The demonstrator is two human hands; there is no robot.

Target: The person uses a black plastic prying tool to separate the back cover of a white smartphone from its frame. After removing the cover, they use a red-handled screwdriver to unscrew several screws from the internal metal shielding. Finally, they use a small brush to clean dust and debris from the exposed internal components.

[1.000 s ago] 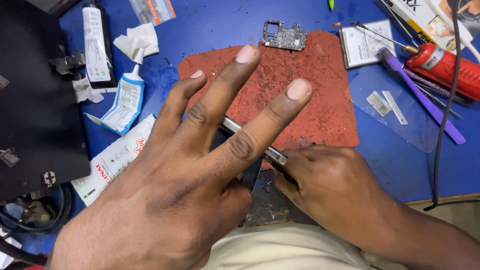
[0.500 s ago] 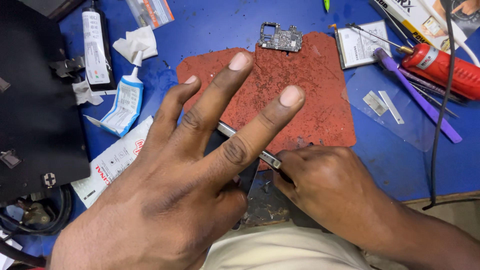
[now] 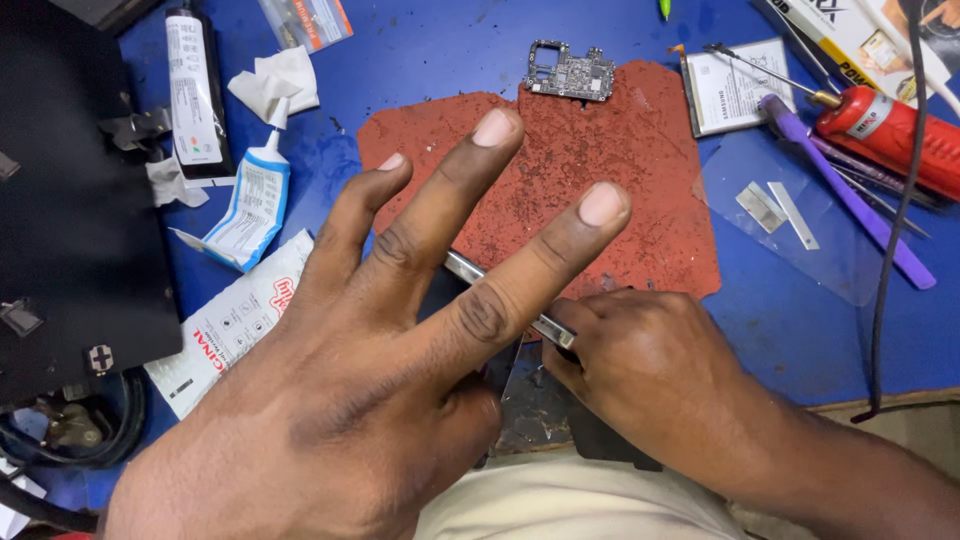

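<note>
Head view: left hand [image 3: 340, 400] raised, fingers spread, gripping nothing, covering most of dark device below. Right hand [image 3: 640, 375] clenched on metal tweezers [image 3: 470, 272], probably for leverage, over red mat [image 3: 620, 190]. Circuit board [image 3: 570, 72] parked at mat's far edge, blue bench [image 3: 440, 50].

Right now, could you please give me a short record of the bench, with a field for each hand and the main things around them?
left hand: raised over the bench, fingers spread, holding nothing
right hand: closed on a metal tool
mat: red, on the blue table
circuit board: at the mat's far edge
glue tube: left of the mat
purple tool: right of the mat
red canister: far right
</note>
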